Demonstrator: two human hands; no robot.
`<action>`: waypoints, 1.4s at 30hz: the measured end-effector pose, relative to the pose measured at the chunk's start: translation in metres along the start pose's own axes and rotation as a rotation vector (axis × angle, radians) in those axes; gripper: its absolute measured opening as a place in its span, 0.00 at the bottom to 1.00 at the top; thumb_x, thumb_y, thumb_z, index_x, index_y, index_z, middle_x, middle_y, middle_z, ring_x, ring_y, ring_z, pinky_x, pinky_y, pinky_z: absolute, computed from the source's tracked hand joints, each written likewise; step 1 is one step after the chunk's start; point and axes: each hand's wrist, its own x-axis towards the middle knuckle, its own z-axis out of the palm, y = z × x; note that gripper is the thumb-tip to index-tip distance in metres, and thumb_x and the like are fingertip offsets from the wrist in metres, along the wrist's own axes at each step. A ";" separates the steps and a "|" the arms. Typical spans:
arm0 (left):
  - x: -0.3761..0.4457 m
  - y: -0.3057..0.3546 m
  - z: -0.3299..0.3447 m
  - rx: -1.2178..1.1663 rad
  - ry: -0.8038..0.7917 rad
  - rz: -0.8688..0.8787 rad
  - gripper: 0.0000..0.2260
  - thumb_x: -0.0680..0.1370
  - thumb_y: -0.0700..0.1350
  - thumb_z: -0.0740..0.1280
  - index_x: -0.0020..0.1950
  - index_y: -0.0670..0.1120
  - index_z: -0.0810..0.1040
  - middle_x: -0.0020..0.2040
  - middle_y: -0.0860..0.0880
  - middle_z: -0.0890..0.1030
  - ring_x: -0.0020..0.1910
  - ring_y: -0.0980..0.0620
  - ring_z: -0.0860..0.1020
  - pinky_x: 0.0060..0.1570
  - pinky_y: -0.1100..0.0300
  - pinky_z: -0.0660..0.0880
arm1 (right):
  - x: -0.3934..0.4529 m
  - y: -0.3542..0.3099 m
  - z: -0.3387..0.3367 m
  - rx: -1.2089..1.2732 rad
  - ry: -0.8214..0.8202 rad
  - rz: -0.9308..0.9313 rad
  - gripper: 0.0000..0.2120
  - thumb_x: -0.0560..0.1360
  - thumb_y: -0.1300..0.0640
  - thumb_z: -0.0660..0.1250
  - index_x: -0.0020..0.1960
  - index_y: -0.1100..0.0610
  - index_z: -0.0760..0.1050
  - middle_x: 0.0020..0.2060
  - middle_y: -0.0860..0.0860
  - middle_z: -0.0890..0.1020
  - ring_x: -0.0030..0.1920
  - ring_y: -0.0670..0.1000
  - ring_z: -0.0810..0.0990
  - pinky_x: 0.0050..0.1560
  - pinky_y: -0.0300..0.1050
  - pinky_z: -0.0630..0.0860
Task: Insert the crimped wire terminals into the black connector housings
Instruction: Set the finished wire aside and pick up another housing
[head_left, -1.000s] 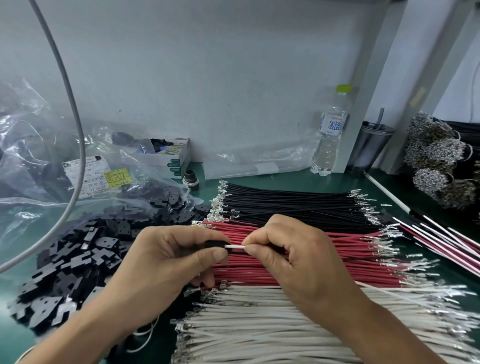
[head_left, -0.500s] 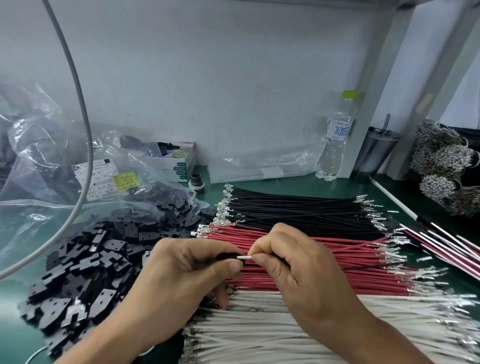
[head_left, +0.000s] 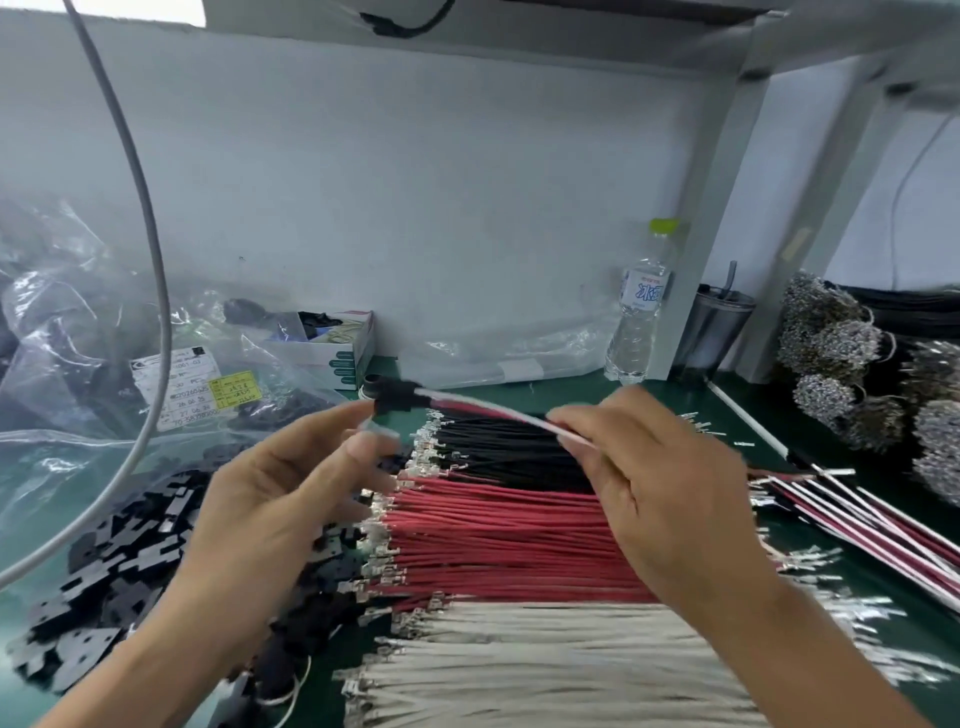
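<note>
Item: one wire assembly (head_left: 483, 408), in hand. A black connector housing (head_left: 396, 395) is sitting on the end of its white and red leads, raised above the bench; the terminals appear to be seated inside it, though motion blur is hiding the detail.

Right hand (head_left: 649, 483): pinching the leads between thumb and fingertips partway along, the remaining fingers lying loosely curled.

Left hand (head_left: 280, 483): fingers spread and mostly straight, fingertips reaching up just under the housing. Whether they are touching it cannot be told through the blur; nothing is being gripped.

Stock remaining, unassembled:
- black wires (head_left: 514, 449), lying in a row at the far side of the green bench (head_left: 831, 525), terminals showing at both ends;
- red wires (head_left: 509, 540), lying in a row just in front of the black;
- white wires (head_left: 519, 670), lying in a row nearest the person;
- loose black housings (head_left: 119, 566), lying in a heap at left, spilling from a clear plastic bag (head_left: 78, 374).

Finished goods: mixed red-and-white assemblies (head_left: 883, 530) are lying at right.

Progress, as a judgement: this unit is looking complete and ready for the finished pile; the bulk of the batch is waiting.
</note>
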 end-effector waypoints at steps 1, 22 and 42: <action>0.002 -0.005 -0.006 0.048 0.024 0.012 0.19 0.75 0.62 0.73 0.63 0.57 0.83 0.54 0.50 0.87 0.48 0.50 0.87 0.43 0.64 0.82 | 0.009 0.001 -0.010 -0.028 0.103 -0.033 0.08 0.80 0.58 0.68 0.55 0.58 0.84 0.40 0.50 0.80 0.33 0.50 0.77 0.30 0.45 0.74; 0.012 -0.028 -0.019 1.495 -0.115 0.186 0.07 0.69 0.51 0.79 0.33 0.55 0.84 0.35 0.59 0.78 0.36 0.50 0.79 0.32 0.56 0.76 | -0.045 0.141 -0.060 -0.436 -0.348 0.457 0.09 0.77 0.42 0.65 0.45 0.42 0.82 0.42 0.38 0.77 0.43 0.45 0.77 0.40 0.41 0.73; 0.008 -0.005 -0.017 1.444 -0.053 0.071 0.13 0.59 0.52 0.83 0.41 0.58 0.87 0.35 0.62 0.84 0.35 0.55 0.84 0.39 0.57 0.81 | 0.050 0.046 0.058 -0.143 -0.247 -0.063 0.13 0.75 0.65 0.73 0.57 0.53 0.82 0.42 0.48 0.80 0.44 0.51 0.78 0.36 0.48 0.79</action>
